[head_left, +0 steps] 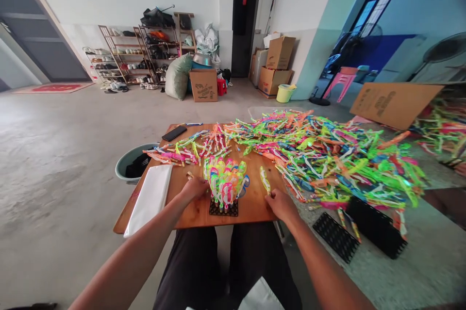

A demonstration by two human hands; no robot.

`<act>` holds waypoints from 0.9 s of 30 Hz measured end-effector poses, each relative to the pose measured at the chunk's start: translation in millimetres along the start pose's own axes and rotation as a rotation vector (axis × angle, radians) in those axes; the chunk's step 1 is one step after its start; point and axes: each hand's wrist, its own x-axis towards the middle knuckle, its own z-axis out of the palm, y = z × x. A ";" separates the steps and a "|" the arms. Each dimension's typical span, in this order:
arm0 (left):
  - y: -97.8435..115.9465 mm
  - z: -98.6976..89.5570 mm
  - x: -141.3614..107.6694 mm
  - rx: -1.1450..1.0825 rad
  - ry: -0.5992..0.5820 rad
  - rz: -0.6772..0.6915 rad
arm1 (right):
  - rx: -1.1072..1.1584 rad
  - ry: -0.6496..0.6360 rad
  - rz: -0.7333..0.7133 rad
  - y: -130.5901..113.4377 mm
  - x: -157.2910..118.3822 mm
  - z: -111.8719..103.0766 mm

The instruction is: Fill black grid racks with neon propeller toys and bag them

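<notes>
A black perforated rack (214, 211) stands near the table's front edge, holding upright a cluster of slim, bright plastic toys (226, 181) in green, pink, yellow and blue. At its left side is my left hand (196, 188), fingers curled against the toys' edge; what they grip is hidden. A small brownish piece (190, 174) lies just beyond that hand. To the right of the rack, my right hand (283, 204) pinches the lower end of a yellow plastic toy (265, 181), which points away from me.
A big heap of similar toys (327, 150) covers the right side, with smaller bunches (182, 152) at the table's back left. White plastic sheets (149, 198) and a phone (174, 133) lie left. Black racks (337, 237) rest right; a tub (124, 167) stands beside the table.
</notes>
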 end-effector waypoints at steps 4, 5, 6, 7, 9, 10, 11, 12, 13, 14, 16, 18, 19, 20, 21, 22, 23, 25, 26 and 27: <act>-13.6 -0.3 -34.8 -0.251 0.098 -0.101 | 0.246 0.011 -0.115 6.8 -8.1 5.9; -16.0 0.0 -44.2 -0.332 0.146 -0.117 | 0.305 0.017 -0.135 6.4 -11.9 7.4; -17.8 0.5 -53.6 -0.412 0.191 -0.131 | 0.361 0.026 -0.152 5.3 -15.9 9.1; -18.8 1.3 -63.0 -0.480 0.224 -0.141 | 0.419 0.033 -0.168 3.5 -19.8 10.8; -18.6 4.0 -81.3 -0.574 0.257 -0.149 | 0.545 0.027 -0.191 -1.6 -27.0 14.6; -17.7 6.0 -89.8 -0.606 0.264 -0.146 | 0.606 0.016 -0.198 -4.8 -30.0 16.4; -16.5 8.4 -97.6 -0.627 0.272 -0.143 | 0.659 0.001 -0.198 -8.3 -32.6 17.9; -15.0 11.1 -104.4 -0.636 0.285 -0.139 | 0.699 -0.012 -0.195 -12.3 -35.0 19.2; -13.5 14.1 -110.0 -0.632 0.304 -0.136 | 0.726 -0.019 -0.189 -16.6 -37.3 20.0; -11.8 17.0 -114.4 -0.615 0.320 -0.131 | 0.742 -0.018 -0.183 -21.1 -39.6 20.3; -7.6 21.9 -119.0 -0.561 0.339 -0.116 | 0.760 -0.006 -0.162 -30.8 -44.4 19.9; -1.8 24.8 -118.8 -0.499 0.342 -0.105 | 0.779 -0.012 -0.139 -40.5 -49.2 19.5; 1.5 25.6 -117.3 -0.472 0.343 -0.104 | 0.795 -0.026 -0.131 -45.3 -51.1 19.9; 4.8 26.1 -114.9 -0.449 0.345 -0.104 | 0.815 -0.045 -0.126 -49.9 -52.7 21.2; 7.7 26.7 -112.0 -0.431 0.347 -0.102 | 0.833 -0.065 -0.126 -54.3 -53.8 23.4; 10.2 27.6 -108.8 -0.420 0.345 -0.097 | 0.849 -0.084 -0.130 -58.4 -54.6 26.5; 11.9 29.1 -105.6 -0.420 0.337 -0.088 | 0.862 -0.102 -0.135 -62.2 -55.0 30.3; 13.2 33.6 -100.0 -0.441 0.311 -0.072 | 0.869 -0.125 -0.142 -69.0 -55.5 39.0; 13.0 36.6 -97.9 -0.450 0.301 -0.067 | 0.859 -0.127 -0.143 -71.8 -55.7 43.2; 12.3 39.7 -96.3 -0.453 0.296 -0.065 | 0.843 -0.119 -0.142 -74.3 -55.9 47.1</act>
